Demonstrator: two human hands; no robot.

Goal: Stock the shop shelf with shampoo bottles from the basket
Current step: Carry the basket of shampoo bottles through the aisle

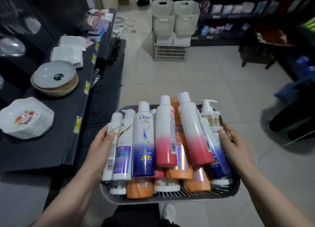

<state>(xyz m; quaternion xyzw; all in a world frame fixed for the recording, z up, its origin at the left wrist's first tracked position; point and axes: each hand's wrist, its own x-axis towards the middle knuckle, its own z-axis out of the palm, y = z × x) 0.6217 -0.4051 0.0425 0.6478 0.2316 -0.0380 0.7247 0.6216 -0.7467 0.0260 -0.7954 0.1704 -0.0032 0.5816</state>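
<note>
A grey basket (170,198) full of several shampoo bottles is held in front of me above the floor. My left hand (100,146) grips its left side, thumb lying on a white bottle (111,148). My right hand (236,145) grips the right side, thumb on a gold-labelled pump bottle (210,119). In the pile lie a blue and white Dove bottle (144,141), white and red bottles (166,134) and orange bottles (181,163). A dark shop shelf (68,138) runs along the left.
The left shelf carries stacked grey bowls (54,78), flowered white plates (25,119) and white packets (68,53). Two cream baskets (175,17) stand on a crate (170,52) straight ahead on the tiled floor. Dark shelves with packets line the right side.
</note>
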